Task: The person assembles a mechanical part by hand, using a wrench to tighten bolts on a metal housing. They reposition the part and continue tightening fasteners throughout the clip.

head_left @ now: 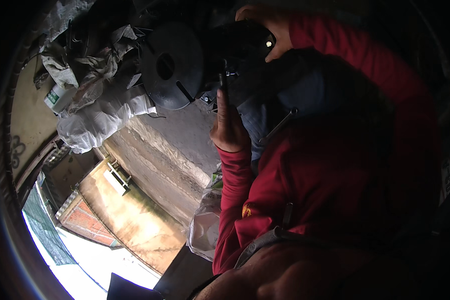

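Note:
A dark machine part with a large flat round disc is in front of me at the top; the disc has a round hole and a slot. My right hand is closed around the dark body to the right of the disc. Below it, my left hand has its index finger stretched along a dark threaded bolt, with the other fingers curled; the thumb is hidden. A combination wrench lies across my jeans. Shadow hides much of the machine part's body.
White plastic bags and crumpled wrappings fill the left, beside a white container with a green label. A white sack stands by my left forearm. Farther off are a concrete wall edge and bright daylight at lower left.

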`<state>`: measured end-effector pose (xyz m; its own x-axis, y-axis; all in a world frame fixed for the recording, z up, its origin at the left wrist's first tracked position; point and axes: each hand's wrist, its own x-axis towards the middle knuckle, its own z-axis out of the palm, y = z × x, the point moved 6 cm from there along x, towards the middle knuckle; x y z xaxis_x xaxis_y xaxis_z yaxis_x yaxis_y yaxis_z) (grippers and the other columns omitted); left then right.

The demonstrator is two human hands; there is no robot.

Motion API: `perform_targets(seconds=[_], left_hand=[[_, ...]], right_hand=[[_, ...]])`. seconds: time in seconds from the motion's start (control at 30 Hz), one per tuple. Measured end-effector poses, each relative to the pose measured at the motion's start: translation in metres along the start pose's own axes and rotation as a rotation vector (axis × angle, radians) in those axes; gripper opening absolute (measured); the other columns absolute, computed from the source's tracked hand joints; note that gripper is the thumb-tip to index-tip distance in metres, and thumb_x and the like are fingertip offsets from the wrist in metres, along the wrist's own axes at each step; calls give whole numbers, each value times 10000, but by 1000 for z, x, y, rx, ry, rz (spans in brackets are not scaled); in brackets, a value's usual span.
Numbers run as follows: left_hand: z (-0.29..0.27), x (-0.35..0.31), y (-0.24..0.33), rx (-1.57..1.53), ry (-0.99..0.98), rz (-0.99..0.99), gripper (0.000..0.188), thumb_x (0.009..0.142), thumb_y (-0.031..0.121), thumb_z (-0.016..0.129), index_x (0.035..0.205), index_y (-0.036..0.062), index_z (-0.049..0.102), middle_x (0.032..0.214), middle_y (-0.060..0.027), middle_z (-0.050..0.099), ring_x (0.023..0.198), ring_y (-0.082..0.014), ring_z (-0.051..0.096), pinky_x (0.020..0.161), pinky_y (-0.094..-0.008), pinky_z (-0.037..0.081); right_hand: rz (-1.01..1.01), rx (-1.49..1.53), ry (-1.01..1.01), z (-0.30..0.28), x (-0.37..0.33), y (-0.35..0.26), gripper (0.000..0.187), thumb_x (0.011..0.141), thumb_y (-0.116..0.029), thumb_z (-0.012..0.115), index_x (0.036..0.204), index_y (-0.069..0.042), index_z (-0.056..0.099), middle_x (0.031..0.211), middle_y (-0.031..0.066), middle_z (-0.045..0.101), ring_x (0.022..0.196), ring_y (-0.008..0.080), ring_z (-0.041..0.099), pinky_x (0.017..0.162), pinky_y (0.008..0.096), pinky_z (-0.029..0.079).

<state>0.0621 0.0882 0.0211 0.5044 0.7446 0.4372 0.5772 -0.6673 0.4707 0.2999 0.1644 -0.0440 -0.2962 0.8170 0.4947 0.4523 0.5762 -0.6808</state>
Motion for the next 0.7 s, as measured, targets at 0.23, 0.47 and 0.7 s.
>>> perform_targets(seconds=[0.23,0.47,0.7], left_hand=[[7,-5,-16,60,-249,-253,507,958,-15,478,1455,75,429,1339,-167,577,766,-75,601,622,-211,468],[4,-7,-13,-38,-109,-165,475,977,12,472,1449,26,415,1394,-204,509,936,-179,642,738,-278,522],[-8,-7,-3,-4,66,-87,450,1005,34,419,1453,62,430,1436,-199,478,701,-77,564,603,-216,459]], right_hand=[[-14,9,-8,2,-1,-5,829,458,-284,913,1135,-66,488,1135,157,505,1095,368,493,953,453,411],[13,-8,1,4,-3,-2,832,451,-279,914,1135,-65,490,1129,155,506,1097,369,491,959,448,410],[31,17,-20,1,-2,1,834,456,-283,912,1139,-63,485,1140,162,504,1100,374,490,956,458,406]])
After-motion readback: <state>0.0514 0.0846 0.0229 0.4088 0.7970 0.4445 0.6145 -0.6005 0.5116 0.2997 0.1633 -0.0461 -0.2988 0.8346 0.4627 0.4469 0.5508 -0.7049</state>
